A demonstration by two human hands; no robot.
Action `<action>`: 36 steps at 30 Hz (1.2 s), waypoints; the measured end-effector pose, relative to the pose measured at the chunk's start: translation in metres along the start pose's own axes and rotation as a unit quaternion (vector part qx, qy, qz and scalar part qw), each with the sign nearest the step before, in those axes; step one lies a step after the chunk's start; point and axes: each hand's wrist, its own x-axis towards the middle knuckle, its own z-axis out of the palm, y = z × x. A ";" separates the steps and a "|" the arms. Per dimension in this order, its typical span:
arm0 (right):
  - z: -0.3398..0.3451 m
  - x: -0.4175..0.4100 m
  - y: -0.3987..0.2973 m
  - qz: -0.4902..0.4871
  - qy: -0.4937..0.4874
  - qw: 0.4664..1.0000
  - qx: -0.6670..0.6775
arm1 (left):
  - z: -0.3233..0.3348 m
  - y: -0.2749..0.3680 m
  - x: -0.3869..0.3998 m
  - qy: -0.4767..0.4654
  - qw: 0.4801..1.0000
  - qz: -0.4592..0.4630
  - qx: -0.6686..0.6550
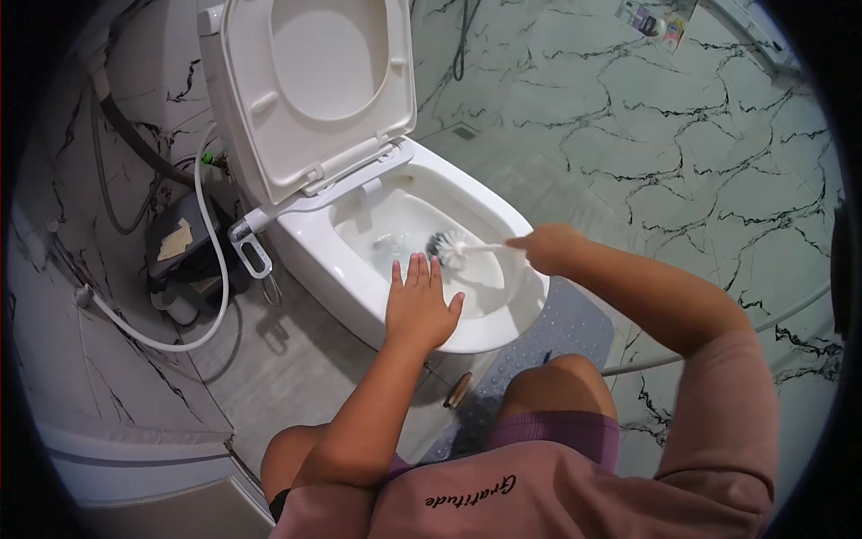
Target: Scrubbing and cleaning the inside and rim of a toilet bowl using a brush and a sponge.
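Note:
In my right hand (551, 249) is the white handle of a toilet brush (458, 249). Its round head of white and dark grey bristles is inside the bowl of a white ceramic toilet (363, 296), above a little water (397, 248). My left hand (423, 300) is held flat, palm down and fingers extended, over the front left part of the bowl and rim. Whether it touches the rim I cannot tell. The toilet seat and lid (330, 74) stand raised at the back. A bidet attachment (250, 242) with a side control sits at the hinge.
Left of the toilet, a dark bin (182, 242) stands behind a looped white hose (219, 296). A grey bath mat (579, 323) lies at the front right, near a small brown object (458, 391). A floor drain (464, 132) and several bottles (653, 23) are farther back.

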 end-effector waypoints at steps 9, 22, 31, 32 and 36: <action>0.037 0.070 -0.035 0.000 0.085 0.996 0.039 | -0.007 0.009 0.008 -0.006 1.000 0.022 -0.004; 0.035 0.062 -0.042 -0.038 0.092 0.992 0.076 | -0.003 0.007 0.004 0.027 0.999 0.023 -0.030; -0.001 0.065 -0.004 -0.009 0.102 0.994 0.045 | -0.002 0.004 0.005 0.016 1.000 0.015 -0.012; 0.002 0.072 -0.009 -0.012 0.103 0.993 0.050 | -0.002 0.005 0.006 0.021 0.999 0.017 -0.019; 0.011 0.087 -0.032 -0.100 0.047 0.994 0.013 | -0.005 0.005 0.008 0.007 1.000 0.010 -0.027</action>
